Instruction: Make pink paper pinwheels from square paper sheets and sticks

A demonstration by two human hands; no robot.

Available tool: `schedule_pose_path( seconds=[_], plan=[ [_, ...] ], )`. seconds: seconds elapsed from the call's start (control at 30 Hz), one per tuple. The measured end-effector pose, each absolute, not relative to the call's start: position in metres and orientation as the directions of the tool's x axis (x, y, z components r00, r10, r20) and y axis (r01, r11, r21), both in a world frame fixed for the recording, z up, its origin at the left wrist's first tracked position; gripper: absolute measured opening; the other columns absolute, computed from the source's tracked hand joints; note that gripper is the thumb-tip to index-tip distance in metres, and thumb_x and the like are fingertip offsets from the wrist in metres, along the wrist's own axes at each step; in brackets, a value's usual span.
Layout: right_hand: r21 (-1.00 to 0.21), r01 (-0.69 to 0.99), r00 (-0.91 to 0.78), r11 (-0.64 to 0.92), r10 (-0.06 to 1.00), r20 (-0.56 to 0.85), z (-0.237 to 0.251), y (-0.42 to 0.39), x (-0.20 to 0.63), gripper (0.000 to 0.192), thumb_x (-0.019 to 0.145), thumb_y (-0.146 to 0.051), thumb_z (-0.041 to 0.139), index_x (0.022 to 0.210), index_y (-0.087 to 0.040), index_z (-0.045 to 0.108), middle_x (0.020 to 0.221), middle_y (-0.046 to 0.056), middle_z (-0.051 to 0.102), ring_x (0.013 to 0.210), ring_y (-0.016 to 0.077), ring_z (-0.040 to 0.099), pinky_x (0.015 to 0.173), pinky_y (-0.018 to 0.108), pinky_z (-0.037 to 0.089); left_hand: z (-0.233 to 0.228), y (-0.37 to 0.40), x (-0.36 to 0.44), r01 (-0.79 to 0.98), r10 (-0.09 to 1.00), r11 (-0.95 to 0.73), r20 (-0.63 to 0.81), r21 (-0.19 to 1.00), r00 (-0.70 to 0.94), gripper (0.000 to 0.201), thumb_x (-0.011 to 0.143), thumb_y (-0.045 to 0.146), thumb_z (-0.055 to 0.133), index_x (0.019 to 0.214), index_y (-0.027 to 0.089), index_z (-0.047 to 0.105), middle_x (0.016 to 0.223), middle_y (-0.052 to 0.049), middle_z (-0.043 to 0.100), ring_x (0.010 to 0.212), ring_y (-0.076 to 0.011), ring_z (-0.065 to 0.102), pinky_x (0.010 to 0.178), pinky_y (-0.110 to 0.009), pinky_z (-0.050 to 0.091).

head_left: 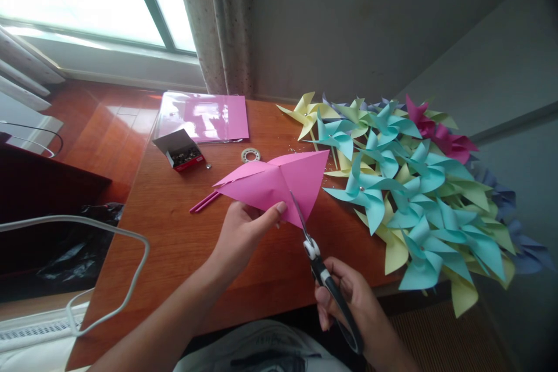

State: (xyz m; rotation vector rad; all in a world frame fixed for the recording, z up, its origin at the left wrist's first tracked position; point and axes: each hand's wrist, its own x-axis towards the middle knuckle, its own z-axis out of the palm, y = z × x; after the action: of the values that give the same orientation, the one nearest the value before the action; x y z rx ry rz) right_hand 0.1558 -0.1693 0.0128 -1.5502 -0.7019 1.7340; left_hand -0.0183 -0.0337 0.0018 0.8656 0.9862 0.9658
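Two hands are seen over the brown wooden table (174, 244). A folded pink paper sheet (274, 180) is pinched at its lower edge by the left hand (242, 232), thumb on top, fingers closed beneath. Its long axis runs left to right, one sharp tip pointing right and slightly away, towards the heap of teal, yellow, pink and purple paper pinwheels (414, 197) spread to the right of both hands. Black-handled scissors (325, 276) are gripped by the right hand (353, 302), fingers curled shut through the loops; the blades are angled up and left into the paper's lower edge. Beyond the left hand lie a pink straw (204, 201), a tape roll (250, 155) and a small open box of pins (179, 150).
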Motion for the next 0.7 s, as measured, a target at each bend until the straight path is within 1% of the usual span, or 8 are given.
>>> schedule_pose_path(
  seconds=[0.2, 0.37, 0.53, 0.7],
  plan=[
    [-0.794, -0.21, -0.108, -0.57, 0.821, -0.561, 0.014, -0.166, 0.154, 0.053, 0.078, -0.064, 0.074, 0.088, -0.017, 0.052, 0.067, -0.005, 0.051, 0.053, 0.0078, 0.052, 0.054, 0.021, 0.041, 0.004, -0.034, -0.018, -0.231, 0.93, 0.327, -0.269, 0.916, 0.25, 0.021, 0.079, 0.03, 0.08, 0.071, 0.014, 0.068, 0.065, -0.001, 0.068, 0.062, -0.0124, 0.057, 0.06, -0.023, 0.046],
    [-0.802, -0.194, -0.109, -0.565, 0.824, -0.555, 0.018, -0.162, 0.151, 0.052, 0.08, -0.063, 0.072, 0.09, -0.017, 0.05, 0.068, -0.004, 0.051, 0.055, 0.0086, 0.051, 0.055, 0.022, 0.04, 0.006, -0.035, -0.016, -0.233, 0.923, 0.346, -0.285, 0.909, 0.26, 0.02, 0.078, 0.029, 0.081, 0.074, 0.014, 0.068, 0.068, -0.001, 0.069, 0.063, -0.0126, 0.058, 0.06, -0.022, 0.046],
    [-0.8, -0.22, -0.108, -0.558, 0.829, -0.548, 0.017, -0.159, 0.149, 0.052, 0.079, -0.063, 0.073, 0.089, -0.018, 0.05, 0.066, -0.004, 0.051, 0.054, 0.0091, 0.052, 0.055, 0.023, 0.041, 0.009, -0.036, -0.016, -0.236, 0.917, 0.361, -0.298, 0.902, 0.264, 0.02, 0.076, 0.029, 0.082, 0.075, 0.014, 0.069, 0.069, -0.001, 0.069, 0.063, -0.013, 0.058, 0.061, -0.023, 0.046],
    [-0.797, -0.258, -0.098, -0.547, 0.835, -0.541, 0.014, -0.157, 0.148, 0.052, 0.077, -0.063, 0.076, 0.087, -0.019, 0.051, 0.062, -0.004, 0.053, 0.053, 0.0106, 0.053, 0.054, 0.023, 0.041, 0.013, -0.036, -0.014, -0.226, 0.893, 0.398, -0.32, 0.889, 0.316, 0.02, 0.075, 0.031, 0.082, 0.078, 0.013, 0.072, 0.074, -0.004, 0.074, 0.067, -0.0166, 0.063, 0.065, -0.025, 0.049]
  ],
)
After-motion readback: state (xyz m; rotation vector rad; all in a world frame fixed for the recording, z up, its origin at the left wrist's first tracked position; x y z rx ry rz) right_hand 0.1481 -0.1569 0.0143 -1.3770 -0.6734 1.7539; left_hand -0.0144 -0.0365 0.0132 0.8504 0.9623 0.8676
